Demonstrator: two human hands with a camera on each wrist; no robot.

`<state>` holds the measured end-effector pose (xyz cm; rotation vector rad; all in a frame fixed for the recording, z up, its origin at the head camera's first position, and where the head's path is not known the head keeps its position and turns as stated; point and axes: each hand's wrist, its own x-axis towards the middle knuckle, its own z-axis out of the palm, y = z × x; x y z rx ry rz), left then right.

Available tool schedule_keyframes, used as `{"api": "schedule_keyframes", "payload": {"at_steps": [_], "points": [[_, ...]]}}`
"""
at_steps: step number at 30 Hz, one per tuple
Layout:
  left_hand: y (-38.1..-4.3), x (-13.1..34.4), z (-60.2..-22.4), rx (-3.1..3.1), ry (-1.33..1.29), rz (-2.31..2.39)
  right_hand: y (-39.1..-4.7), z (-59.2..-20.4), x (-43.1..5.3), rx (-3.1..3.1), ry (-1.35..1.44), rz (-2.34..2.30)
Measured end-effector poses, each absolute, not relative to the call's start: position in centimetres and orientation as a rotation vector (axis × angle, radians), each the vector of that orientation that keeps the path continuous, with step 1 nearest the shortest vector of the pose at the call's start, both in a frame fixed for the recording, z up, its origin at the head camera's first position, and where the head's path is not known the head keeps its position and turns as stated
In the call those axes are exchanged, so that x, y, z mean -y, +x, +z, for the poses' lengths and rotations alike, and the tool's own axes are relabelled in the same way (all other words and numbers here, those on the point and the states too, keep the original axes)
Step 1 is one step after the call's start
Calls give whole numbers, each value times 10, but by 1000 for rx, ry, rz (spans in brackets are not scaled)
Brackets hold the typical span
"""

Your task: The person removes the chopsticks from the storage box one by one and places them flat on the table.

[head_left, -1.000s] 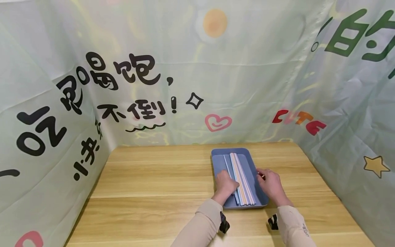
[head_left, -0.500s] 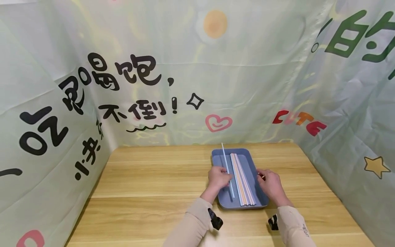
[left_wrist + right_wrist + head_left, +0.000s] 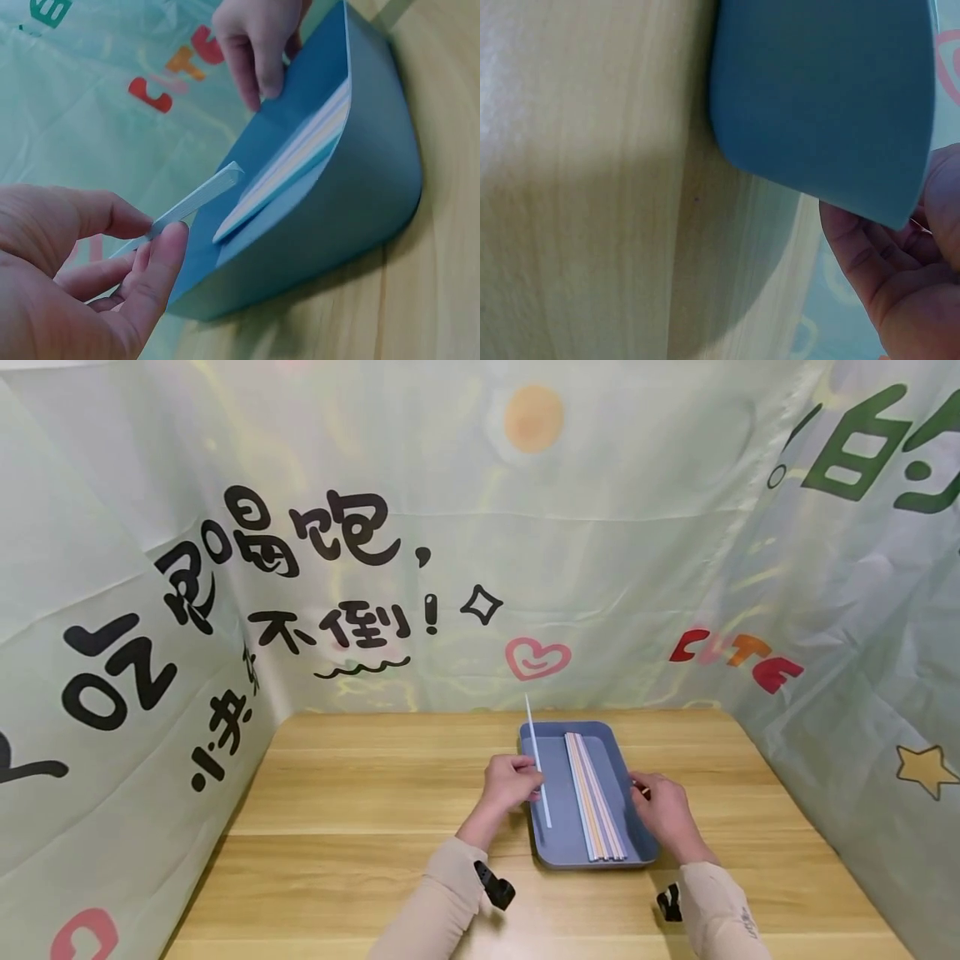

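My left hand (image 3: 510, 781) pinches one pale blue chopstick (image 3: 533, 735) between thumb and fingers, raised over the left side of the blue tray (image 3: 561, 839). In the left wrist view the chopstick's square end (image 3: 234, 173) points towards the tray. Inside the tray lies a row of several pastel chopsticks (image 3: 592, 797), side by side and lengthwise. My right hand (image 3: 663, 810) holds the tray's right rim. The right wrist view has the thumb and fingers on either side of the tray wall (image 3: 832, 112); part of that hand is cut off.
The tray stands on a wooden table (image 3: 375, 843), right of its middle. Printed cloth (image 3: 450, 543) hangs behind the table and along both sides. A black wrist camera (image 3: 495, 887) sits on the left sleeve, and another camera (image 3: 669, 903) is at the right.
My left hand has taken one light blue chopstick from the tray, lifting it up and carrying it left, away from the row. The right hand has stayed at the tray's rim.
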<state>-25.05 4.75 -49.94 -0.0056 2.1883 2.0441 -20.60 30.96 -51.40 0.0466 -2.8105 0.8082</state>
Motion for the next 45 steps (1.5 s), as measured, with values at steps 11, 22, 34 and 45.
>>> {"api": "schedule_keyframes", "payload": {"at_steps": [11,22,34,45], "points": [[-260,-15,-506,-2245,-35,2048,-209,-515,-311,2808,63,787],[-256,4,-511,-2381,-64,1880,-209,-515,-311,2823,44,802],[-250,13,-516,-2534,-80,1670,-209,-517,-314,2783,76,792],[-248,14,-524,-2542,-89,1647,-209,-516,-313,2806,70,803]]}}
